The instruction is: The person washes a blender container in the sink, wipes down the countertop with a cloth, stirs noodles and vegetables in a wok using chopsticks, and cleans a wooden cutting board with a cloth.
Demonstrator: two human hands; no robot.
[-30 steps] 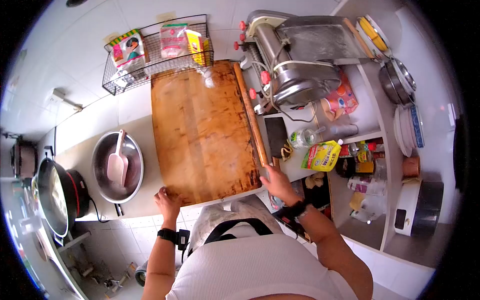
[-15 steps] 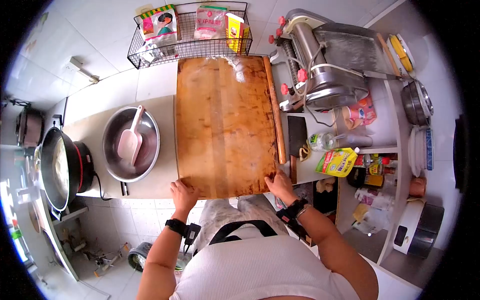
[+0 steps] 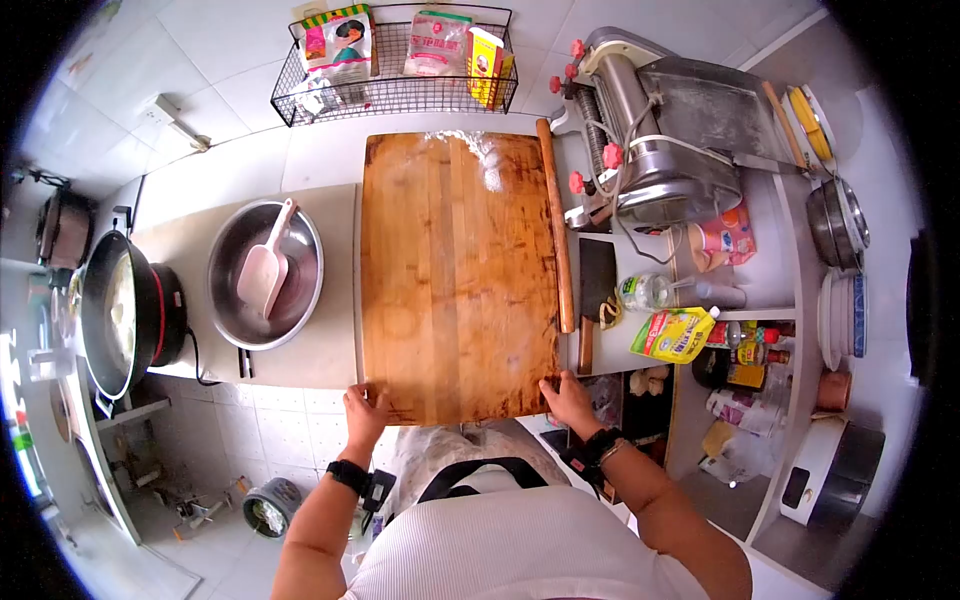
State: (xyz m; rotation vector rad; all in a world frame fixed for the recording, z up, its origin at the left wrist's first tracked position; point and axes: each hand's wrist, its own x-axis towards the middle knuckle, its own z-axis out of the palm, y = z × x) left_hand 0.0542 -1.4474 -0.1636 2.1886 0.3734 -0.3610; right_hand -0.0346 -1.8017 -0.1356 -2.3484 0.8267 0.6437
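Note:
A large wooden cutting board (image 3: 450, 270) lies on the counter, its near edge jutting past the counter's front edge. White flour (image 3: 488, 165) is scattered on its far end. At the board's near left corner, my left hand (image 3: 367, 412) is closed on the edge. My right hand (image 3: 572, 402) grips the near right corner in the same way. Along the board's right side lies a wooden rolling pin (image 3: 555, 225). A cleaver (image 3: 598, 268) with a dark blade lies to the right of the pin, handle towards me.
Left of the board stands a steel bowl (image 3: 222, 315) holding a pink scoop (image 3: 264, 278), with a black pan (image 3: 92, 340) beyond. A wire basket (image 3: 395, 103) with packets is at the back. A pasta machine (image 3: 680, 180), a yellow pouch (image 3: 675, 335) and shelves occupy the right.
The cutting board has slid towards me, with both hands still holding its near corners. A wider gap now separates it from the wire basket, and more of it overhangs the counter.

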